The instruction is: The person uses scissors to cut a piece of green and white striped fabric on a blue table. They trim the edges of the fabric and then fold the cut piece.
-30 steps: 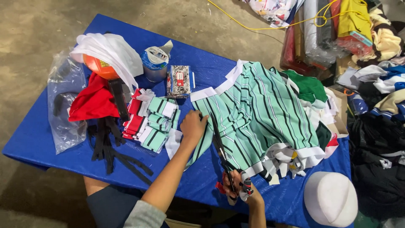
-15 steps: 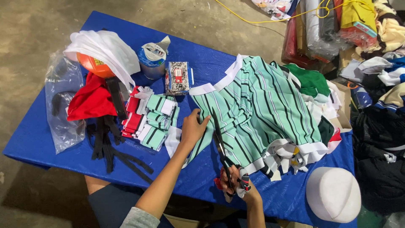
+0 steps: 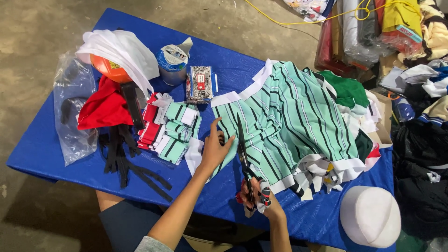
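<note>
A mint-green fabric piece with dark stripes and white edging (image 3: 284,116) lies spread on the blue table (image 3: 60,154). My left hand (image 3: 215,148) presses flat on its near left corner, fingers apart. My right hand (image 3: 259,198) grips the handles of black scissors (image 3: 242,149), whose blades point away from me along the cloth just right of my left hand. A small strip of cloth hangs at the right hand's fingers.
Left of my hands sits a stack of cut striped pieces (image 3: 173,130), black strips (image 3: 126,158), red cloth (image 3: 102,107), a plastic bag (image 3: 74,112), a tape roll (image 3: 171,63) and a small box (image 3: 199,84). A white cap (image 3: 369,215) lies at the right; piled clothes beyond.
The scissors have advanced slightly farther along the striped fabric. My left hand stays pressed on the cloth's corner.
</note>
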